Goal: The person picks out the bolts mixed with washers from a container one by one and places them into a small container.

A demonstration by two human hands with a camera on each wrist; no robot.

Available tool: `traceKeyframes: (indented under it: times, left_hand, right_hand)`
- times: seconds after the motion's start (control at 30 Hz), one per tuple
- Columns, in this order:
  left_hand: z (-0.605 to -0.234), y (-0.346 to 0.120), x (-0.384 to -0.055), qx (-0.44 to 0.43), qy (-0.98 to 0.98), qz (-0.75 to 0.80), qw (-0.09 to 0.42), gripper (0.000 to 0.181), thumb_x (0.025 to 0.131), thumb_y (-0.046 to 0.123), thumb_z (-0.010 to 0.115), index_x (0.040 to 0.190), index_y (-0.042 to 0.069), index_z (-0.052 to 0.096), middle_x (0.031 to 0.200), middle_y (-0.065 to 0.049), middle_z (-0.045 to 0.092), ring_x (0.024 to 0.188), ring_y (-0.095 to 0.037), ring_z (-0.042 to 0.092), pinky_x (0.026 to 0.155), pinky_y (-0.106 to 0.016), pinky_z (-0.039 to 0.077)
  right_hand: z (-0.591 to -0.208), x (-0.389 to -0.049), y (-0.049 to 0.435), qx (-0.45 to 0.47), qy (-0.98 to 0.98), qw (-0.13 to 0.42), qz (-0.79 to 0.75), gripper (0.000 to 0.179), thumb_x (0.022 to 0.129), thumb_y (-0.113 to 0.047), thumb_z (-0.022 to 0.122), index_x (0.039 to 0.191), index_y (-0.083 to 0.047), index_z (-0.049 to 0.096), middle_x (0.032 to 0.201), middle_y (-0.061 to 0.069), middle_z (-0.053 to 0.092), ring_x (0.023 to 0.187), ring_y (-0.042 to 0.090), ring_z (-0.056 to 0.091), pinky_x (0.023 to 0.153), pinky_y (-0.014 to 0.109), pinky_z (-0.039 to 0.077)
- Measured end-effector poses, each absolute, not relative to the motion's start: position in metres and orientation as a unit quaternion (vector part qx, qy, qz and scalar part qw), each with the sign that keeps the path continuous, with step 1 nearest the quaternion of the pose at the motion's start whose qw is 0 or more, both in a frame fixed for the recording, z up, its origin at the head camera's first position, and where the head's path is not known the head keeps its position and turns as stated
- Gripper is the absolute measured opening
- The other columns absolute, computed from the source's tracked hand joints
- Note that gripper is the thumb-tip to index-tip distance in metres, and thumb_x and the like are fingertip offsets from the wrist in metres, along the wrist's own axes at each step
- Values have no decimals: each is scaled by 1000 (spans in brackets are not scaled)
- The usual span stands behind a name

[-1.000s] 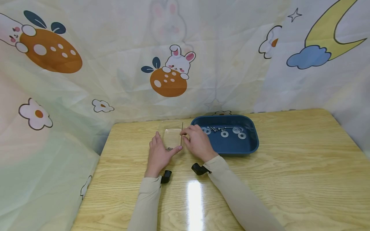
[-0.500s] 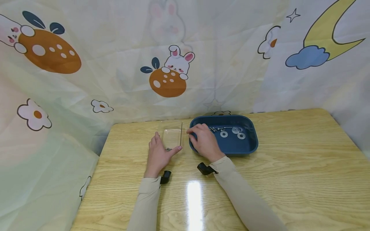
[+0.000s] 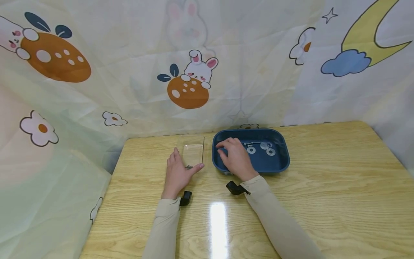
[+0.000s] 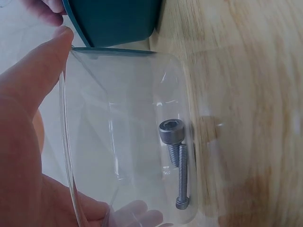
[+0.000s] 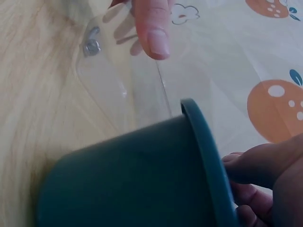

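My left hand (image 3: 178, 174) holds a clear plastic box (image 3: 193, 152), its thumb at the near right corner and its fingers along the left side. Inside the box, two metal socket-head bolts (image 4: 171, 132) of different sizes lie on the bottom in the left wrist view. Over the left part of a blue tray (image 3: 266, 166) hovers my right hand (image 3: 238, 158), with its thumb and index finger curved and apart. Nothing shows between them. Loose washers (image 3: 251, 150) and bolts (image 3: 248, 144) lie in the tray, some of them hidden behind the right hand.
The tray stands just right of the box, with a narrow gap of wooden table (image 3: 336, 180) between them. A printed cloth (image 3: 245, 72) hangs behind the table's back edge. Each wrist carries a small black camera (image 3: 235, 187).
The right hand has moved right, from the clear box's right wall to above the tray, and now covers some of the bolts there. The left hand and the box have stayed in place.
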State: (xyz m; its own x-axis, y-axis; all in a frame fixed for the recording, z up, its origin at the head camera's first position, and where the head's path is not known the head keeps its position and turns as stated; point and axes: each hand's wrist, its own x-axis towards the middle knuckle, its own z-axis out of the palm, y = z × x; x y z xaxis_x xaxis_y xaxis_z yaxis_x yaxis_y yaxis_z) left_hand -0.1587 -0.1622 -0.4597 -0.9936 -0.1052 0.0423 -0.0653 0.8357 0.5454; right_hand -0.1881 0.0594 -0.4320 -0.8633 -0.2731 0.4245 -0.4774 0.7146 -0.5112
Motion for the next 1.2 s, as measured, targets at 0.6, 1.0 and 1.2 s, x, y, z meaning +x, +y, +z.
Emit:
traceKeyframes:
  times: [0.6, 1.0, 1.2]
  left_hand:
    - [-460, -165, -159, 47, -955, -291, 35, 124, 65, 74, 63, 148, 0, 6, 148, -21, 18, 133, -34, 20, 104, -46, 27]
    - [-459, -163, -158, 46, -956, -289, 28, 124, 66, 73, 63, 148, 1, 4, 149, -21, 16, 133, -33, 19, 105, -46, 26]
    - [-457, -161, -156, 46, -956, -288, 23, 124, 66, 74, 61, 148, 2, 3, 149, -21, 15, 134, -33, 18, 105, -46, 26]
  right_hand:
    - [-436, -197, 71, 184, -915, 161, 321, 15, 86, -16, 66, 100, -13, 71, 97, 4, 61, 83, 20, 49, 63, 32, 44]
    - [-441, -199, 78, 159, -930, 139, 302, 19, 85, -17, 68, 103, -10, 70, 100, 7, 62, 89, 24, 51, 68, 37, 48]
    - [-442, -198, 79, 131, -944, 109, 283, 27, 84, -17, 69, 109, -8, 67, 109, 12, 58, 98, 30, 48, 78, 43, 46]
